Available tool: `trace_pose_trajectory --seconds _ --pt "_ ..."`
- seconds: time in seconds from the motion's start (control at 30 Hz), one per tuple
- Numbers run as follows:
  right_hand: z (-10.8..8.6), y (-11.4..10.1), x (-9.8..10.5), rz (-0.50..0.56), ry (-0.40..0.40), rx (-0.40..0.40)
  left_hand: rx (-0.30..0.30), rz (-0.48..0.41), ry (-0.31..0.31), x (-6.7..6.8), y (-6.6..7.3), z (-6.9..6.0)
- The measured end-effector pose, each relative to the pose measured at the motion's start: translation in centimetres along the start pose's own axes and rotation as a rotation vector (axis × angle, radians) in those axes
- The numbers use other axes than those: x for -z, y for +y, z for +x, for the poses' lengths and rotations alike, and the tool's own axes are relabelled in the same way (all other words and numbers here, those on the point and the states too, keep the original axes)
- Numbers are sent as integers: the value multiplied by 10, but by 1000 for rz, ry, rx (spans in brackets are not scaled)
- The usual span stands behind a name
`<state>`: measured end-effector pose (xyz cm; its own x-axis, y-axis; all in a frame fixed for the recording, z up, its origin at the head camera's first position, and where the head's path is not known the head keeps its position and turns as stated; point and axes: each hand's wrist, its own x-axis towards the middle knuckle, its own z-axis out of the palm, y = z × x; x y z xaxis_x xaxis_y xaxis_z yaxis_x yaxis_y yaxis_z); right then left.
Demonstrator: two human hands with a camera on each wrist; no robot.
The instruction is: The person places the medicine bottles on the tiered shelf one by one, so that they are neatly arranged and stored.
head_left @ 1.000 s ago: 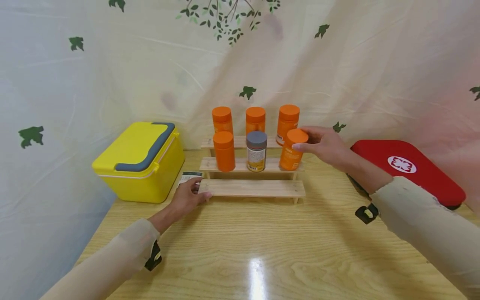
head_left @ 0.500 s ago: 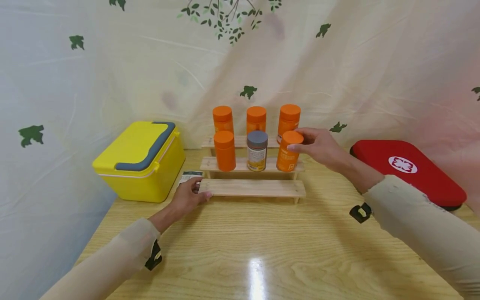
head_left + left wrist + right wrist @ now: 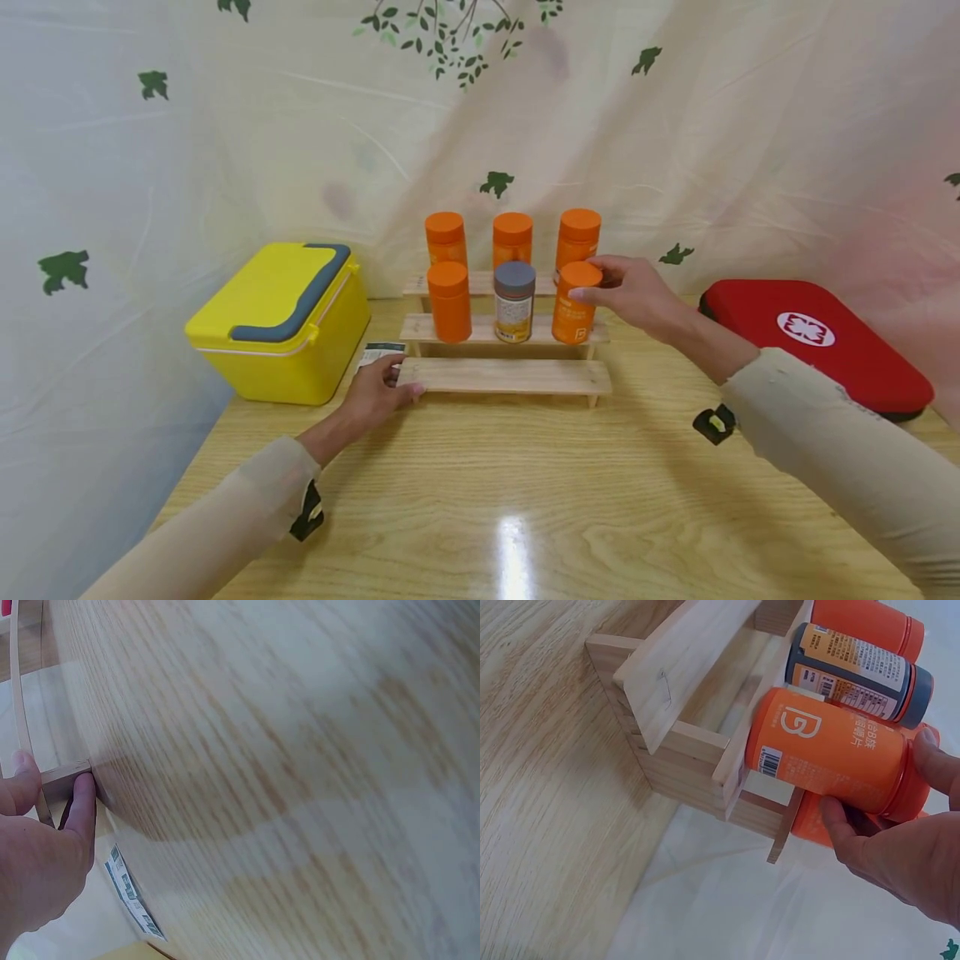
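A three-tier wooden display rack [image 3: 502, 376] stands on the table. My left hand [image 3: 372, 392] grips the left end of its lowest tier; in the left wrist view the thumb lies on the board and a finger on the end support. My right hand [image 3: 637, 298] holds an orange bottle [image 3: 572, 321] near its lid, thumb on the front side, at the right end of the middle tier. In the right wrist view this bottle [image 3: 825, 754] stands on the board beside a grey-lidded bottle [image 3: 513, 312]. Another orange bottle [image 3: 448, 310] occupies that tier's left end.
Several more orange-lidded bottles line the top tier, partly hidden, including one at the right [image 3: 579, 229]. A yellow box [image 3: 277, 333] with a grey handle sits left of the rack. Right of it lies a red case [image 3: 810, 342]. A small printed card [image 3: 382, 350] lies behind my left hand.
My right hand has shifted the orange bottle left along the middle tier, closer to the grey-lidded one, and it has gone from tilted to nearly upright. My left hand has stayed put.
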<state>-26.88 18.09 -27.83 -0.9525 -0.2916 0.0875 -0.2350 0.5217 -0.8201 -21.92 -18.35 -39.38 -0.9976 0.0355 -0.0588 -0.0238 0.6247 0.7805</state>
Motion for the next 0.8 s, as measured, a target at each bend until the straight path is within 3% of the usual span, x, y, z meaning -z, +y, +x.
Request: trace_pose_trajectory --seconds 0.5,0.8 --pt "0 -2 -3 -13 19 -7 15 0 3 -2 -1 0" --pt "-10 0 3 -53 53 -14 44 3 7 -2 0 -2"
